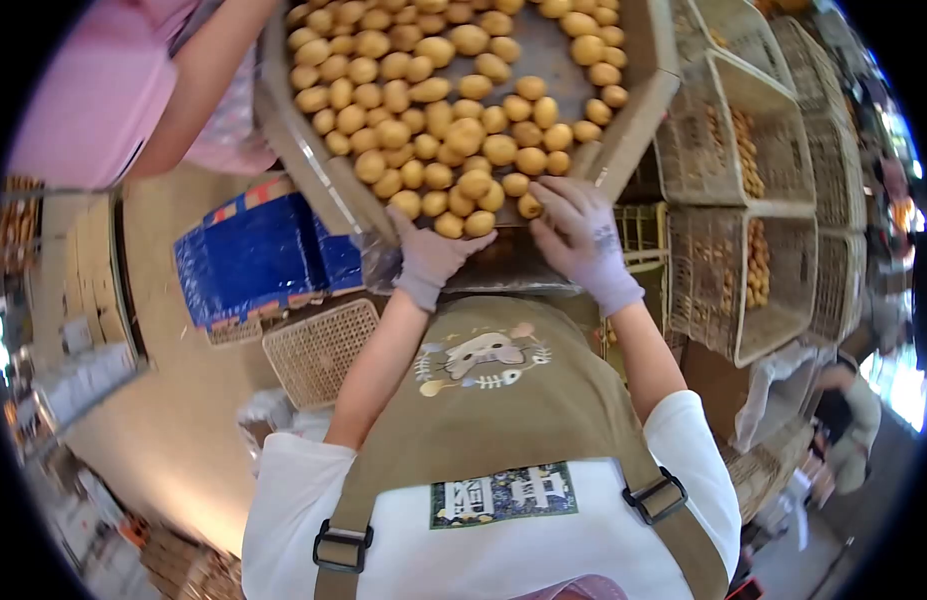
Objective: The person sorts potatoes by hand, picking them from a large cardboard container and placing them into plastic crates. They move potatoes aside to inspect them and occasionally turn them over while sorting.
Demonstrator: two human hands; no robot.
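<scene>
watching closely, i see an olive apron with a cat print, and two gloved hands beyond it at the near end of a broad tray of small yellow potatoes. the left hand has its thumb spread wide from the fingers, cupped against the nearest potatoes; the right hand reaches in with bent fingers at one potato by the tray's mouth, though i can't tell if it's pinched. the potatoes sit thick across the left and middle of the tray, with grey floor showing between them and those along the right wall. just below the mouth is a dark opening edged with clear plastic. to the left are a pale woven-looking basket and a shiny blue package; a yellowish crate stands close on the right. past that, a pale mesh crate holds potatoes along one side, and another crate behind it holds more. across the tray's left side is a co-worker's bare forearm and pink clothing. farther right, blurred, another person's pale sleeve bends near more crates.
</scene>
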